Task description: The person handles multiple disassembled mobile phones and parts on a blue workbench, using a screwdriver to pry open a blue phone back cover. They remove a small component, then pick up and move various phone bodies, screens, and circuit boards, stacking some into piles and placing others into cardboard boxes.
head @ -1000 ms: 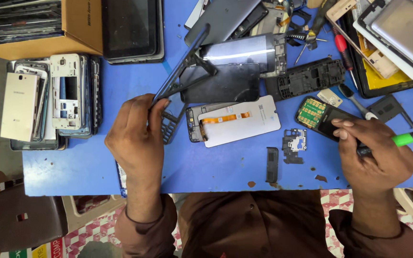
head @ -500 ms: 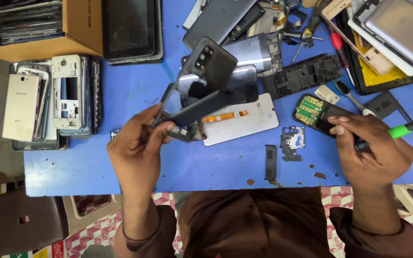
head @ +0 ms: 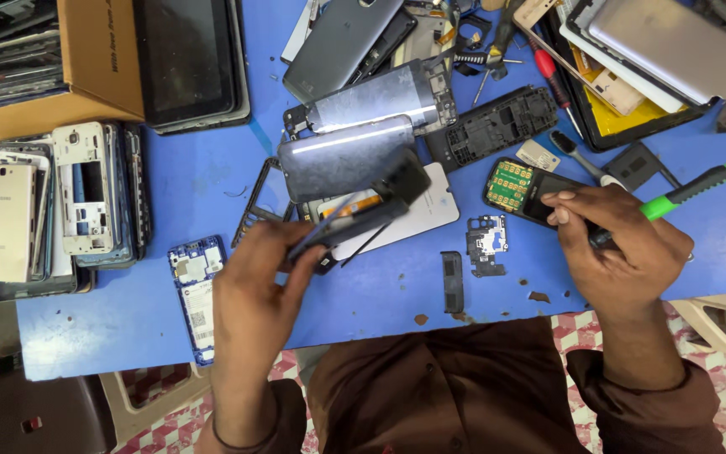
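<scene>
Head view: left hand [head: 254,277] pinches a thin black phone frame [head: 361,214] by its lower end, tilted up over the blue table [head: 380,294]; right hand [head: 623,244] is closed around a green-handled screwdriver [head: 686,192]; frame looks light, flexy, snappable, so best gripped along its edges.

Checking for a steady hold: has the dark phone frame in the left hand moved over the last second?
Yes. The dark phone frame has swung lower toward the white panel, held by the left hand.
</scene>
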